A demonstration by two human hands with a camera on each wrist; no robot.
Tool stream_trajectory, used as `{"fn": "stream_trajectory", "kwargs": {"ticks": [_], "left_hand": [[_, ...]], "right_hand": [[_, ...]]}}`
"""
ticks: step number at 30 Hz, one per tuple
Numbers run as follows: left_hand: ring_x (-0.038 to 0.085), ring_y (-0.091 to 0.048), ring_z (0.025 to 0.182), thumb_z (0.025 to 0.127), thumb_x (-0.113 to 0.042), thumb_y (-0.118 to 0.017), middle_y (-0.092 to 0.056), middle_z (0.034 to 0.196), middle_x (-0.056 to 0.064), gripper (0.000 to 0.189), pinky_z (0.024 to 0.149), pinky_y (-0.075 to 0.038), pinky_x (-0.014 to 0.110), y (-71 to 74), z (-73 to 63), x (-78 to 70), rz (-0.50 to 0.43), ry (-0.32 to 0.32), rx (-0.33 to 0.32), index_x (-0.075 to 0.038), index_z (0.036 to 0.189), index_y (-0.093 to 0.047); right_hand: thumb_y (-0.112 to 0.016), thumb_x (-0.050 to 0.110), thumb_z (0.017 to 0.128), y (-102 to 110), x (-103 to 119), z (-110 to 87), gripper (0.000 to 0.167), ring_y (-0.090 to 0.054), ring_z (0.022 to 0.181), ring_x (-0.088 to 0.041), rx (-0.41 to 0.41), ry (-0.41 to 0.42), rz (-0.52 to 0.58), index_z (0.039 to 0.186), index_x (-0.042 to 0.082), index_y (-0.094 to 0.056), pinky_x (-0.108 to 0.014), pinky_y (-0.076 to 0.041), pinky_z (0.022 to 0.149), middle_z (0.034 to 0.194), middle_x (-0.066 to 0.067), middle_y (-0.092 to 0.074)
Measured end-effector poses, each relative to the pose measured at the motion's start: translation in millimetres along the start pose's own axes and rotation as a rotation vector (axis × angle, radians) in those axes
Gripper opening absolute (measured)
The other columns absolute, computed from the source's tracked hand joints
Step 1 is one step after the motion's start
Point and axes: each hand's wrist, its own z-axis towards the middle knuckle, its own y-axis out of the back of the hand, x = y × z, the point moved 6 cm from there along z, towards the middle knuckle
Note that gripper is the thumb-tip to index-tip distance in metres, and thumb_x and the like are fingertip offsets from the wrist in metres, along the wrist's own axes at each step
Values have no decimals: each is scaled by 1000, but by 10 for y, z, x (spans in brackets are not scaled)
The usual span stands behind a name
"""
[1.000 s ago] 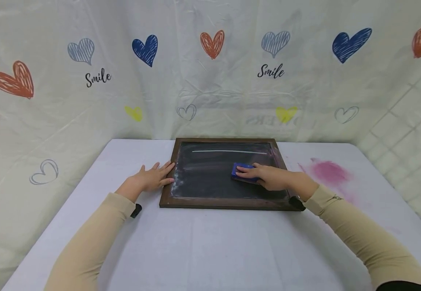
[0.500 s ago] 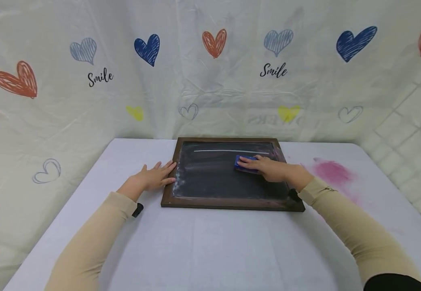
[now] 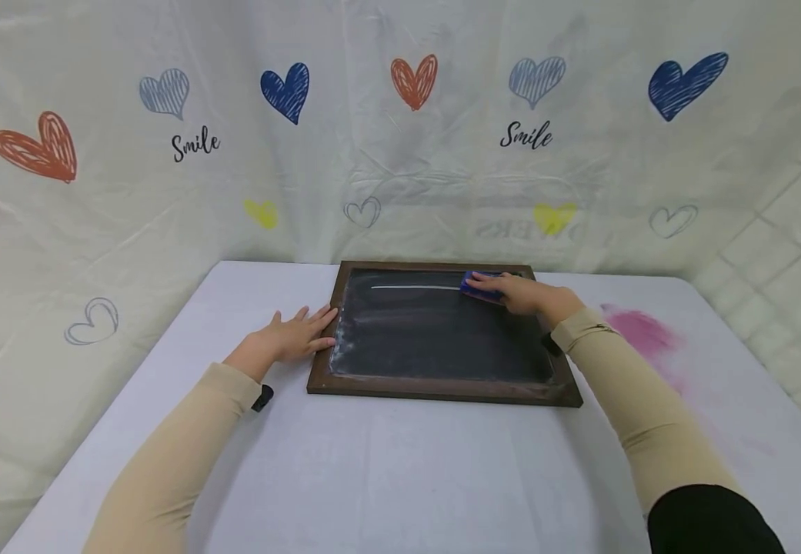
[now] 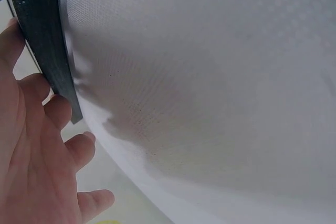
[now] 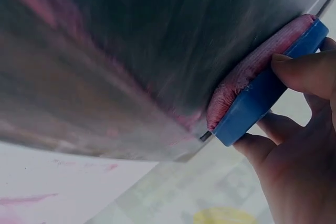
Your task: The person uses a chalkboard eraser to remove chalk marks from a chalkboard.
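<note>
A chalkboard (image 3: 435, 338) in a dark brown wooden frame lies on the white-covered table. My right hand (image 3: 521, 295) grips a blue chalkboard eraser (image 3: 478, 286) near the board's upper right corner. In the right wrist view, thumb and fingers pinch the eraser's blue back (image 5: 262, 98), and its pink-stained felt (image 5: 247, 72) faces the board. A white chalk line (image 3: 407, 287) runs along the upper part, ending at the eraser. My left hand (image 3: 292, 338) rests with spread fingers on the left side of the frame; the left wrist view shows fingers against the frame's edge (image 4: 44, 30).
Pink chalk dust (image 3: 642, 331) stains the tablecloth (image 3: 400, 469) right of the board. Behind the table hangs a pale curtain (image 3: 442, 169) printed with hearts and "Smile". Chalk smudges mark the board's left edge, and pink residue lies along the frame in the right wrist view.
My right hand has moved the eraser up the board, away from me, and slightly right onto the chalk line. The line's right end no longer shows. My left hand stays on the frame.
</note>
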Motion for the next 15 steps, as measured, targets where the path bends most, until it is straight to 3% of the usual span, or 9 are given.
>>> {"fn": "stream_trajectory", "kwargs": {"ticks": [1, 3, 6, 9, 12, 14, 15], "left_hand": [[41, -9, 155, 110, -53, -35, -7, 172, 8, 75, 114, -5, 75, -6, 2, -4, 1, -1, 3, -16, 167, -6], [41, -9, 155, 110, -53, -35, -6, 172, 8, 75, 114, -5, 75, -15, 7, -9, 3, -2, 9, -16, 167, -5], [41, -9, 155, 110, -53, -36, -6, 172, 8, 75, 114, -5, 75, -14, 18, -11, 3, -3, 8, -15, 167, -6], [42, -9, 155, 110, -53, -36, -7, 172, 8, 74, 114, -5, 76, -7, 26, -5, 2, -1, 2, -15, 167, -6], [41, -9, 155, 110, -53, -36, -7, 172, 8, 75, 114, -5, 76, -3, 26, -6, 3, 1, 4, -16, 167, -6], [41, -9, 155, 110, -53, -36, -6, 172, 8, 75, 113, -5, 76, -2, 18, -8, 0, 4, 8, -16, 167, -6], [41, -8, 155, 110, -53, -36, -6, 172, 8, 75, 113, -4, 76, -1, 12, -9, -2, 5, 9, -16, 167, -6]], "right_hand": [[-44, -21, 93, 7, -27, -1, 72, -43, 130, -59, -5, -8, -4, 159, 4, -32, -66, -38, 103, 165, -26, -20], [-44, -22, 92, 14, -73, 2, 72, -53, 118, -52, -15, -21, 2, 159, 2, -32, -60, -43, 96, 164, -27, -20], [-42, -23, 91, 16, -104, 10, 72, -56, 103, -49, -21, -37, 11, 159, 0, -31, -56, -43, 88, 164, -28, -19], [-42, -23, 92, 10, -97, 25, 73, -56, 110, -54, -24, -58, 13, 159, 2, -30, -61, -40, 100, 165, -27, -18], [-44, -23, 91, 1, -32, 29, 73, -56, 116, -55, -32, -44, -5, 158, 1, -32, -67, -29, 111, 164, -27, -21], [-44, -24, 91, -26, 35, 36, 73, -60, 103, -51, -22, -25, -4, 159, 1, -32, -66, -31, 111, 165, -26, -20], [-45, -23, 91, -42, 77, 38, 73, -59, 106, -51, -18, -13, -10, 158, 1, -33, -64, -34, 108, 165, -26, -21]]}}
